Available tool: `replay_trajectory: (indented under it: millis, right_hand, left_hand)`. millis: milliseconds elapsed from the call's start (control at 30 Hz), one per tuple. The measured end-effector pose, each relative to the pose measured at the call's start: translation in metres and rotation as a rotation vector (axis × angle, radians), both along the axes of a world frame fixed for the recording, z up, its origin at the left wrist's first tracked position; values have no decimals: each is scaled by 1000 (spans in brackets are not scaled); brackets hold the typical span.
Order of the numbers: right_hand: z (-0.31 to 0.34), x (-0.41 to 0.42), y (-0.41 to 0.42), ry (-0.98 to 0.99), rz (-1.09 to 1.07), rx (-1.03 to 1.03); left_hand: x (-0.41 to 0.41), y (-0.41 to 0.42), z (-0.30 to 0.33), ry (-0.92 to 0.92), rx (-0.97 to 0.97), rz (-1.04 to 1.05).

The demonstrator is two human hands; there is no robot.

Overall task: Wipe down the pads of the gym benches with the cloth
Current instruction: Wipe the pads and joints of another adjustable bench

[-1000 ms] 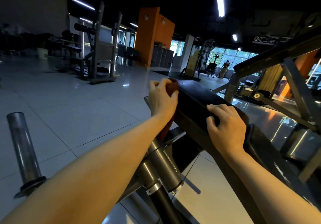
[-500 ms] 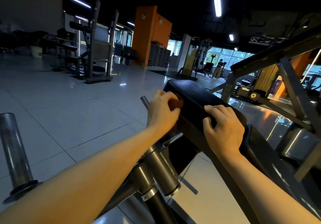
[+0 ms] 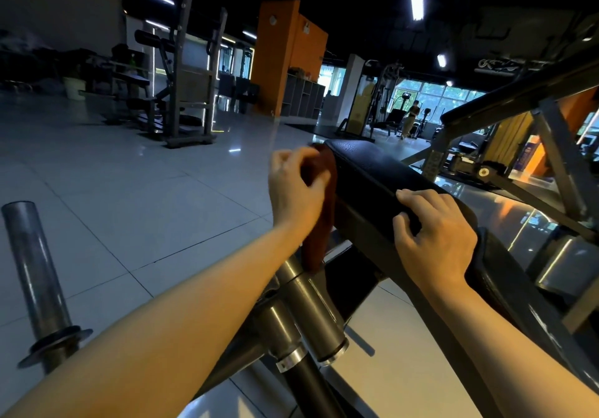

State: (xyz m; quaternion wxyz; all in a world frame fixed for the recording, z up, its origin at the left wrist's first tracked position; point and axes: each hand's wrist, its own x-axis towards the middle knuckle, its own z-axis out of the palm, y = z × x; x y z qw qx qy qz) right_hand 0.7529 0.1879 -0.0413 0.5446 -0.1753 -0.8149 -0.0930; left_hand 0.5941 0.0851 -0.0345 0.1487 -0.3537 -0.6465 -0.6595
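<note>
A black padded bench pad [image 3: 372, 177] slopes from the centre toward the lower right. My left hand [image 3: 296, 187] grips a reddish-brown cloth [image 3: 321, 220] and holds it against the pad's left side edge near its far end; the cloth hangs down below the hand. My right hand [image 3: 437, 236] rests on the pad's near part with its fingers curled over the left edge. A second black pad [image 3: 505, 284] continues below my right wrist.
Steel weight sleeves [image 3: 311, 314] of the machine stand under my left arm, and a bare steel peg [image 3: 35, 275] rises at the lower left. A slanted metal frame [image 3: 551, 132] stands at the right. Racks [image 3: 181, 87] and a distant person [image 3: 410, 119] are across the tiled floor.
My left hand slid down the pad's left edge with the cloth, then moved back toward the pad's far end. My right hand kept its place on the pad.
</note>
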Motion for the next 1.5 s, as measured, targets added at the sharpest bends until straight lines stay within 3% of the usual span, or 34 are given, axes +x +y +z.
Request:
replay_trajectory:
  millis: [67,167,333,467,533,633,767,900,1067,1233,1367,1500]
  right_hand:
    - [1,1,-1,-2,11,2]
    - [1,-1,-2,3,7,-8]
    - [1,-3,-5,17,-33,-23]
    - [1,3,-1,-20,24,-41]
    - [1,3,-2,-25,33,-49]
    - [2,1,-4,-6,26,-66]
    - [2,2,-4,-18,0,-72]
    - [2,6,-2,-43,29,-76]
    - [2,2,-3,-23,23,-70]
    - [2,3,-4,-45,0,-69]
    - [1,7,1,-75,28,-70]
    - [1,7,3,-75,50,-90]
  left_hand:
    - [-4,8,18,-79,34,64]
    - [9,17,17,-22,-20,70]
    - [32,4,-4,154,-121,-127]
    - [5,5,21,-90,23,74]
    - [-3,9,30,-147,-9,113]
    - [12,11,26,-123,-63,89]
    - [29,-1,6,10,-217,-89]
    - [2,-3,24,-151,-106,95]
    - [13,14,26,-233,-120,140]
    - [36,2,-1,-60,-285,-100]
    - [19,6,17,-182,-140,60]
    - [26,19,21,-246,-133,141]
